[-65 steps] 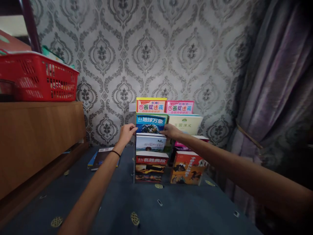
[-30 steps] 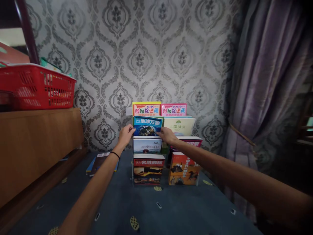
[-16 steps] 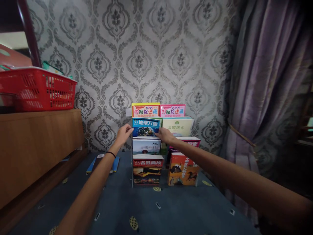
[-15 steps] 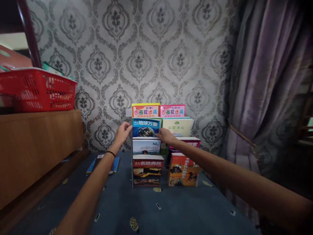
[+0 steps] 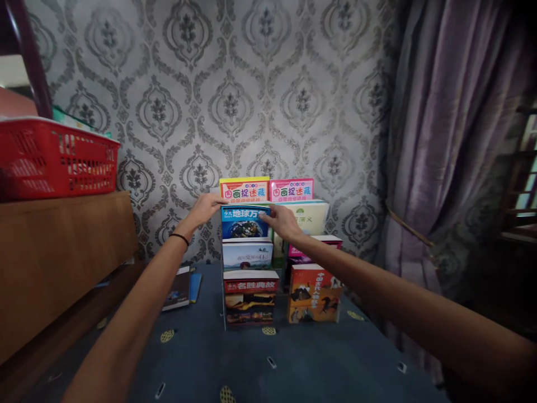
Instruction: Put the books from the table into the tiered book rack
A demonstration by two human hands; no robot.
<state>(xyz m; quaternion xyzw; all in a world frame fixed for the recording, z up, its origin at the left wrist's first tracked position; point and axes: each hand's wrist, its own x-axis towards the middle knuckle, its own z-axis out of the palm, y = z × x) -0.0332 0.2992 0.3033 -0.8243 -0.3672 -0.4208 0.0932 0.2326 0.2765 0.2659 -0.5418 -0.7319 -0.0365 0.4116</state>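
My left hand (image 5: 205,206) and right hand (image 5: 282,219) are pinching the top corners of the blue Earth book (image 5: 244,222) on the book rack (image 5: 223,291).

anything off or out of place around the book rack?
Mostly tidy. Two books lie flat on the blue surface left of the rack, not shelved. Both hands, left hand and right hand, grip the blue Earth book.

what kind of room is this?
Probably a home bedroom or living room: patterned wallpaper, a purple curtain, and a small tiered rack of children's books on a blue patterned surface.
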